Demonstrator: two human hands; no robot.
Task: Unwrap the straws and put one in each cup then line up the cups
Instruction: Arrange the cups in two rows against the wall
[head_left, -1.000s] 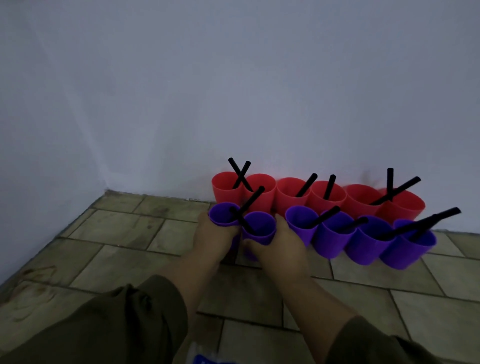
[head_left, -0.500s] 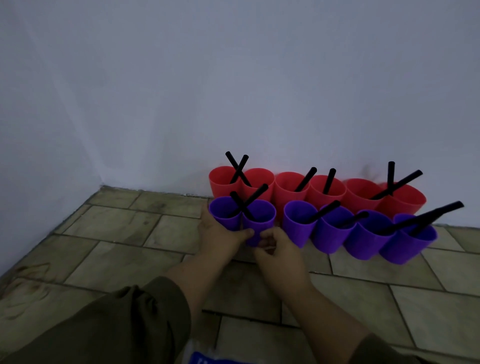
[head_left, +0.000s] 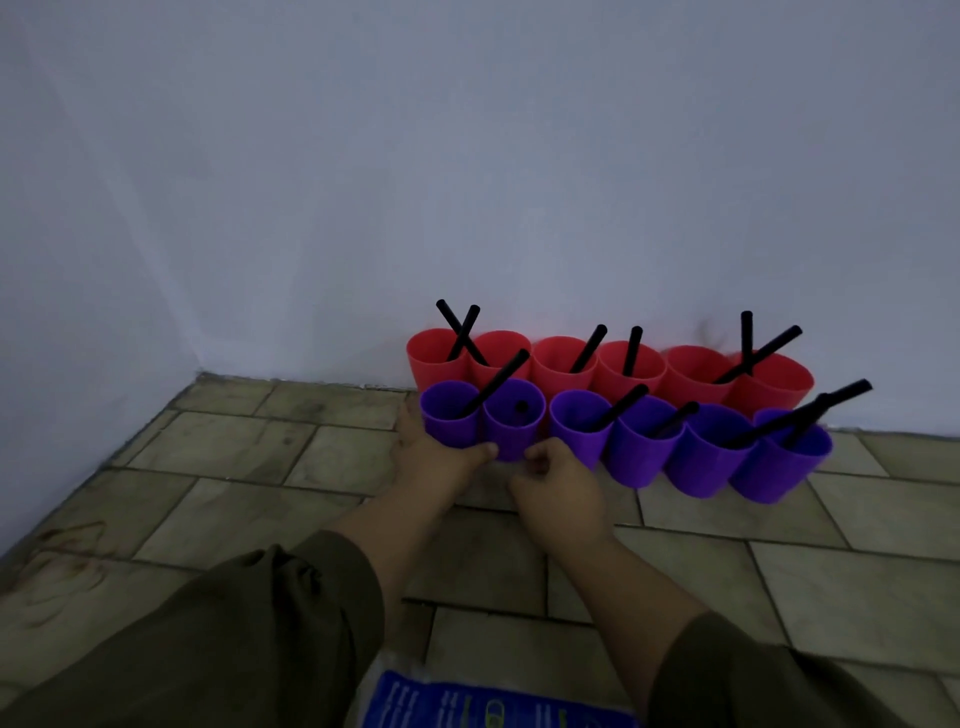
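While the purple row (head_left: 644, 449) runs left to right along the floor (head_left: 260, 467), just in front of the red cups (head_left: 561, 366) at the wall edge, its two left-end cups sit directly beyond the hands. The left hand (head_left: 441, 462) curls round the leftmost purple cup (head_left: 449, 423), with its thumb at the cup's foot. The right hand (head_left: 561, 483), nearer the second purple cup (head_left: 514, 434), has bent fingers at that cup's base; whether they clasp it I cannot tell. Each cup appears to hold a black straw (head_left: 588, 349), so squaring up these two is probably all that remains.
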